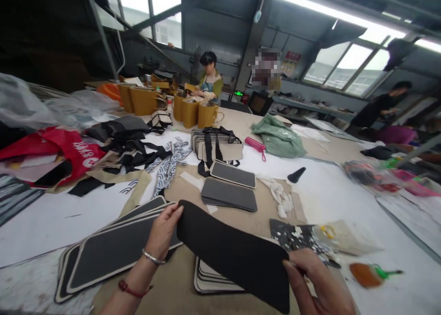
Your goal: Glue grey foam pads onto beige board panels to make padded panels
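Observation:
Between my two hands a thin black rectangular sheet (234,250) is stretched at a slant, its left end higher. My left hand (163,227) pinches its upper left corner. At the right end, my right hand (313,278) grips the edge between thumb and fingers. Beneath the sheet lies a stack of pale-edged panels (210,276), partly hidden. Left of it, under my left forearm, grey panels with cream borders (113,246) are fanned out. Farther off sit a stack of plain dark grey pieces (229,194) and one grey panel with a cream border (233,174).
An orange glue bottle (365,275) with a green nozzle lies at right, near a flake-strewn dark board (292,234). Black straps top a panel bundle (217,145). A green cloth bag (279,138), pink pouch (255,145) and red bag (58,151) lie beyond. A co-worker (210,80) is across the table.

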### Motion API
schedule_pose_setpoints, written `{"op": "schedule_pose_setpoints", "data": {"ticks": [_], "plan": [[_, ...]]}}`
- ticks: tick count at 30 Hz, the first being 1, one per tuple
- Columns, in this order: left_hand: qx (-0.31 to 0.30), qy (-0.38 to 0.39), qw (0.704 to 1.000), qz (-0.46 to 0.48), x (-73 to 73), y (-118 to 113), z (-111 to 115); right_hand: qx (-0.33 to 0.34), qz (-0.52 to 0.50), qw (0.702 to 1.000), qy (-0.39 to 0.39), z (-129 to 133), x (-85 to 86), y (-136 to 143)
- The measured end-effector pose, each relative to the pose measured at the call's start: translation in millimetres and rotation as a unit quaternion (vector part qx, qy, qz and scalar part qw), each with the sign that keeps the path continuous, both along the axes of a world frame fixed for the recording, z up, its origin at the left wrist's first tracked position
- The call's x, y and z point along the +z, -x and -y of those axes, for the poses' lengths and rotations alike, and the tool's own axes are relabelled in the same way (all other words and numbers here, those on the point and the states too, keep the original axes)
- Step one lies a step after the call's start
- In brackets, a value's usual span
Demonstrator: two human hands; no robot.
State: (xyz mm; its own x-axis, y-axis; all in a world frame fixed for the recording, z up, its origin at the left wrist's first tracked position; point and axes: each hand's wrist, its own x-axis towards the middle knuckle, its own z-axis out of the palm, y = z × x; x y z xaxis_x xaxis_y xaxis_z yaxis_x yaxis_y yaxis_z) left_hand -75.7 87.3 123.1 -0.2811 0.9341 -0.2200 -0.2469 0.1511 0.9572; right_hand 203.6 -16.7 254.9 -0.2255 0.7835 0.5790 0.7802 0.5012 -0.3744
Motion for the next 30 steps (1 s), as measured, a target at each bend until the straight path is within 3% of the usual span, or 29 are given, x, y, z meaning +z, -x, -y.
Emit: {"op": "schedule_pose_setpoints", "data": {"ticks": [4, 8, 14, 18, 23, 30], "plan": [[0.045, 0.041, 0.992, -0.107, -7.2, -8.6, 21.1, -0.104, -0.053, 0.988, 0.100, 10.6, -30.8, -27.3], [0.014, 0.055, 0.972, -0.229, -14.3, -24.8, 48.9, -0.180, -0.110, 0.951, 0.226, 21.4, -80.2, -55.6], [-0.006, 0.139, 0.961, -0.238, -36.3, -60.6, 74.0, -0.220, -0.190, 0.892, 0.346, 20.8, -144.1, -102.2], [0.003, 0.145, 0.962, -0.231, -50.8, -76.5, 73.8, -0.207, -0.196, 0.879, 0.382, 4.9, -162.6, -124.6], [0.030, 0.132, 0.950, -0.280, -55.0, -87.8, 56.5, -0.184, -0.205, 0.867, 0.414, -20.5, -176.1, -136.6], [0.031, 0.140, 0.943, -0.301, -57.4, -100.2, 26.6, -0.205, -0.134, 0.893, 0.379, -38.2, -192.7, -141.9]]}}
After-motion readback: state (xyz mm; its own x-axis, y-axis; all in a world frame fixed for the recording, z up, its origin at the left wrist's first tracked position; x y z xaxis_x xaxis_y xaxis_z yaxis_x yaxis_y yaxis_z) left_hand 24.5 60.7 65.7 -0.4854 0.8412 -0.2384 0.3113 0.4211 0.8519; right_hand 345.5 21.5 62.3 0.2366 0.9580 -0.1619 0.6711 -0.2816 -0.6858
